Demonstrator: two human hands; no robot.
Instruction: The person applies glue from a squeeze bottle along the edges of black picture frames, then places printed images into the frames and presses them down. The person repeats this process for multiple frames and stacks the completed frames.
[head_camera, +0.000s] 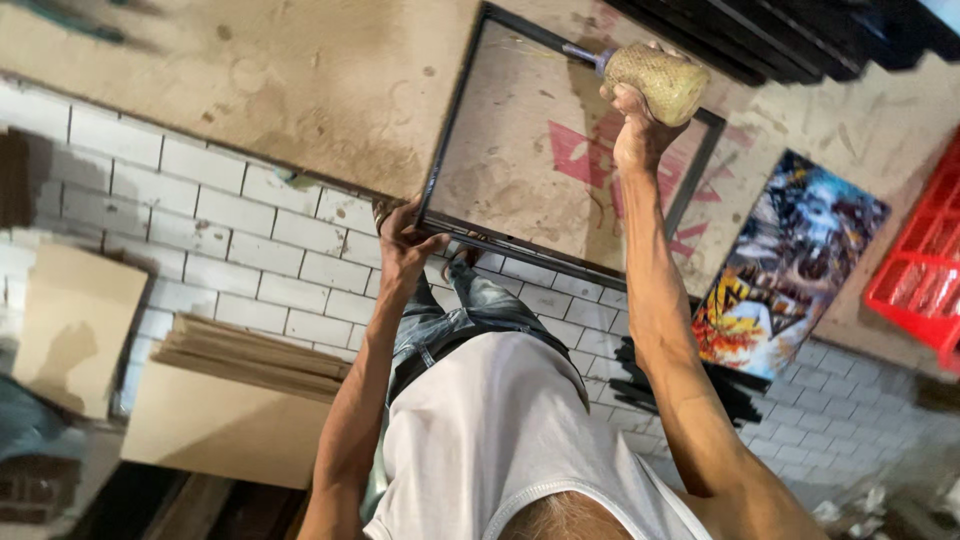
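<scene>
we are looking at what seems to be a picture-framing workshop, working right on the floor. a white tiled strip (250, 230) is running between patches of bare, stained concrete floor (330, 80). cut cardboard sheets (75, 325) and a stack of backing boards (255, 355) are lying around us. a black picture frame (570, 150) is standing on the ground, and more dark frame mouldings (690, 390) are piling up beside a colourful printed picture (790, 260). a red plastic crate (920, 270) is sitting at the edge. dust and smears are marking everything, as in a working shop.
</scene>
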